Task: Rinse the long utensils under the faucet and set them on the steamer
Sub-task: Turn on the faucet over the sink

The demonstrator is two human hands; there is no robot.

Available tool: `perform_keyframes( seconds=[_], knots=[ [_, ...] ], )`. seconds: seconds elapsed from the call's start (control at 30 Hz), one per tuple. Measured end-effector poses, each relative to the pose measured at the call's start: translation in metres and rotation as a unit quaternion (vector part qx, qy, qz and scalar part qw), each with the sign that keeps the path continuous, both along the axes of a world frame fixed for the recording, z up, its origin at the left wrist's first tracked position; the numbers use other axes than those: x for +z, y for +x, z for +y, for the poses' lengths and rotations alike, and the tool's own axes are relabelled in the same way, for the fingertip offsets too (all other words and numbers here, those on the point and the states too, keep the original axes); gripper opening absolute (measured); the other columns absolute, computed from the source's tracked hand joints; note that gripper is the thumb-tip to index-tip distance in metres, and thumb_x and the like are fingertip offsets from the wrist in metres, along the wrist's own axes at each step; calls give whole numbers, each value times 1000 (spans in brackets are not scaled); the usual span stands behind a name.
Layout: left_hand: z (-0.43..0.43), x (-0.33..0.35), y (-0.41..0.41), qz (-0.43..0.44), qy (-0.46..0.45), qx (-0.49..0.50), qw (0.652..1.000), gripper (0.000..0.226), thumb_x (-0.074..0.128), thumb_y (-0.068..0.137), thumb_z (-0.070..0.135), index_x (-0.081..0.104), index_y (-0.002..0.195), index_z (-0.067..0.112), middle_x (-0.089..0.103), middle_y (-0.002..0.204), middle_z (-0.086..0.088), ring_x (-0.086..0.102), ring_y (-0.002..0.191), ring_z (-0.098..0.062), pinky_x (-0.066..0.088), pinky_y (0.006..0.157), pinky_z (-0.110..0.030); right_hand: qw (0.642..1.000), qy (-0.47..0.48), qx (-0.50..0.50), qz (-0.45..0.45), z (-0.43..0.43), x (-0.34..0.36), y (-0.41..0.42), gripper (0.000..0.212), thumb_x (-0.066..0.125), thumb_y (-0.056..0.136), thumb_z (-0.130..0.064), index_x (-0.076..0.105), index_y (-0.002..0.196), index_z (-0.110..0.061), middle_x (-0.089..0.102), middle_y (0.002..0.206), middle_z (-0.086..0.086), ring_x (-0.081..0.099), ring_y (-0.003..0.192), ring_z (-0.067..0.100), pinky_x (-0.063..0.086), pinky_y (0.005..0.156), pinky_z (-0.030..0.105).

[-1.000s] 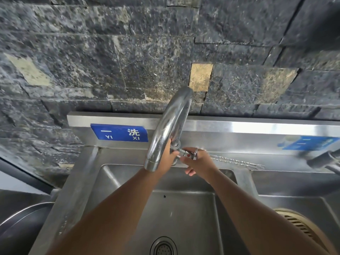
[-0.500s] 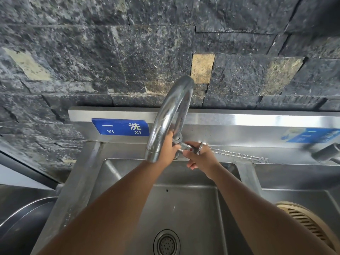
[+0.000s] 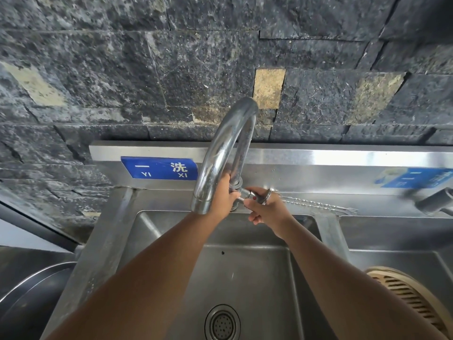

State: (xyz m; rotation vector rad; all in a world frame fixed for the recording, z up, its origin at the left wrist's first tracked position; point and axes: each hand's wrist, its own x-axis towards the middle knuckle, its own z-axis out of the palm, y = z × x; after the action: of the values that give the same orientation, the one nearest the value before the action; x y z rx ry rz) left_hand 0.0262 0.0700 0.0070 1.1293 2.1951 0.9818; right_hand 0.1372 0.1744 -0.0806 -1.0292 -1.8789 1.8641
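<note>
A curved chrome faucet (image 3: 220, 153) rises over the steel sink basin (image 3: 245, 278). My left hand (image 3: 223, 195) is wrapped around the foot of the faucet behind the spout. My right hand (image 3: 267, 209) grips the small metal tap handle (image 3: 255, 193) at the faucet's base. Long twisted metal utensils with forked tips (image 3: 318, 204) stretch rightward from behind my right hand along the back ledge; whether the hand holds them I cannot tell. A round bamboo steamer (image 3: 414, 298) sits in the right basin. No water stream shows at the spout.
A dark stone wall stands behind the steel backsplash with a blue label (image 3: 159, 168). A round drain (image 3: 221, 323) lies in the left basin's floor. A second tap (image 3: 434, 201) pokes in at the right edge. A large metal pot rim (image 3: 31, 285) sits lower left.
Both hands stay at the faucet's base, the right one shifting slightly on the tap handle. The view has tilted, so the drain shows more fully.
</note>
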Motion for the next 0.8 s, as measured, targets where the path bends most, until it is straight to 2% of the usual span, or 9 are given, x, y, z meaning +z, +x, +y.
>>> perform_keyframes(
  seconds=[0.07,0.23,0.27,0.33,0.37,0.5,0.6,0.7,0.8],
  knots=[
    [1,-1,0,3,4,1,1000,41,56,95,-1,45,135,-6,55,95,-10,37,62,6,35,58,7,1000,1,3,2,0,0,0,30,65,95,-6,65,103,-34,68,60,-14,64,47,10,54,47,24],
    [3,-3,0,10,-1,3,1000,42,56,94,-4,44,134,-7,46,78,8,38,61,5,35,56,7,1000,-3,7,5,1,-1,-1,29,66,95,-7,65,103,-35,67,60,-15,63,47,10,53,46,23],
    [3,-4,0,13,2,5,1000,41,57,93,-4,46,133,-7,49,79,7,38,61,5,35,56,7,1000,-3,6,6,1,-2,-1,30,66,95,-7,65,103,-35,67,60,-16,63,47,10,53,46,23],
    [3,-6,0,17,10,9,1000,39,58,93,-4,48,131,-6,63,95,-6,38,63,5,34,57,7,1000,-3,5,7,1,-2,-1,30,66,95,-7,65,102,-36,66,59,-17,63,46,10,53,46,23],
    [3,-6,0,19,14,11,1000,39,58,93,-4,48,130,-6,64,102,-13,38,65,5,34,56,7,1000,-3,4,6,1,-2,-1,30,66,95,-7,65,101,-36,66,59,-17,63,46,11,54,45,23],
    [3,-7,1,25,13,20,999,36,59,92,-3,50,127,-5,60,100,-12,44,70,0,34,57,8,1000,0,5,1,1,-1,-1,31,66,95,-7,65,100,-38,67,60,-17,63,46,11,54,46,23],
    [3,-8,1,36,20,23,999,35,60,91,-3,52,125,-5,64,113,-18,47,84,-8,33,59,8,1000,-2,2,-3,1,1,-2,31,67,94,-8,65,99,-39,67,61,-14,64,47,12,55,47,25],
    [3,-9,1,38,27,25,999,33,61,91,-3,53,123,-4,64,106,-16,47,82,-8,34,59,8,1000,-3,0,-11,1,2,-2,32,69,93,-9,65,97,-41,67,64,-10,65,48,13,55,47,25],
    [2,-9,1,33,26,18,999,31,60,91,-5,53,121,-6,56,95,-7,45,70,-3,36,58,6,1000,-4,1,-14,1,2,-2,32,69,93,-10,64,96,-41,68,61,-12,65,48,12,55,47,25]
  ],
)
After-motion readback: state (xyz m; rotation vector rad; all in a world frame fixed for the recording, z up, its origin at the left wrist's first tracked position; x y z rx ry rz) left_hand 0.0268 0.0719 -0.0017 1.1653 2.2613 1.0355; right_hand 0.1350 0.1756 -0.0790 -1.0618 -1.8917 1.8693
